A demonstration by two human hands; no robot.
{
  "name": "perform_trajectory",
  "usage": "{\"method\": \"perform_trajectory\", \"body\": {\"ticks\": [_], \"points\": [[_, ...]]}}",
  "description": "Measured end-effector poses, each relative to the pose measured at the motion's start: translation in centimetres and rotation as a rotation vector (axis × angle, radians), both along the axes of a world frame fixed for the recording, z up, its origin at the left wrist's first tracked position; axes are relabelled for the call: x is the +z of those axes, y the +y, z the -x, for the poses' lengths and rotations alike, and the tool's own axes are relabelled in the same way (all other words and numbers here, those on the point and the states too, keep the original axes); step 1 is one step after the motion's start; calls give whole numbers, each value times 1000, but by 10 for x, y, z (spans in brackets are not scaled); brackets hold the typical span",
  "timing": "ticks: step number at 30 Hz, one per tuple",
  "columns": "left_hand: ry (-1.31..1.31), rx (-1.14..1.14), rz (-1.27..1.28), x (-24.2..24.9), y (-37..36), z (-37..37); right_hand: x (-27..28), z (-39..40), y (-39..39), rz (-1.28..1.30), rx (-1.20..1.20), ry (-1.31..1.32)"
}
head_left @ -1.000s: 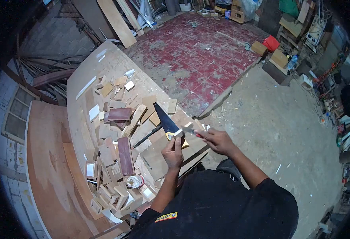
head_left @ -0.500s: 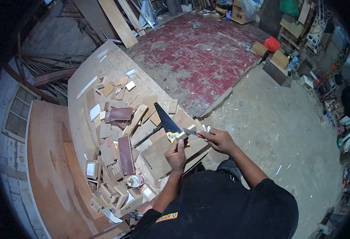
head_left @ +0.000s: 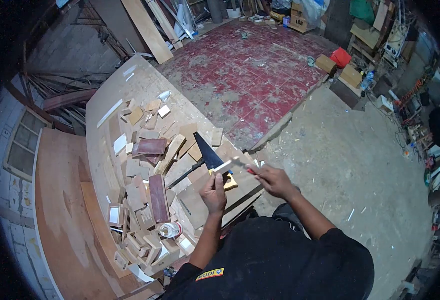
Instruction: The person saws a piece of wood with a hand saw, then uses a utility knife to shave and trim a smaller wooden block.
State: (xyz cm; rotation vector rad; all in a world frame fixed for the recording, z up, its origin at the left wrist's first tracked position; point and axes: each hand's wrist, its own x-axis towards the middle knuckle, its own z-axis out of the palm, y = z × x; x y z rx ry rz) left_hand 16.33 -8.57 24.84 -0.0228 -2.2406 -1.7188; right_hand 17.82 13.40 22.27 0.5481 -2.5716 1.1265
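Note:
My left hand is closed on a small pale wooden piece, held up over the table's near right corner. My right hand grips a red-handled knife, its blade end beside the right end of the piece. Behind the piece, a handsaw with a yellow and black handle lies on the workbench. A black-handled tool rests just left of the saw.
Wood offcuts and brown blocks cover the bench's middle and left. A white jar stands near the front. Boards lean at the back. Another person is at the far right.
The wooden piece has turned and now shows its longer side. My left hand has shifted slightly left and down, uncovering more of the saw's handle. The knife remains near the piece.

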Motion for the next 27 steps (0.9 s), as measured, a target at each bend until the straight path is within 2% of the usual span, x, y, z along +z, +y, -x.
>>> {"method": "perform_trajectory", "body": {"ticks": [2,11,15,20,22,24,27], "points": [[-3,-62,-141,-13,7,2,13,1,-15,-33,29,1],[-50,-60,-187,-5,17,-13,-3,4,-7,-97,102,55],[-48,-80,-124,-17,15,-18,-13,1,-2,-153,97,71],[-82,-54,-215,-27,17,-16,-20,-6,2,-168,81,18],[-102,-33,-282,-26,11,-11,-41,-4,10,-43,-56,22],[-175,31,-208,-30,-1,-5,-55,-9,26,-91,-103,-76],[-192,26,-249,-34,-10,0,-56,-17,35,-75,-188,-201]]}}
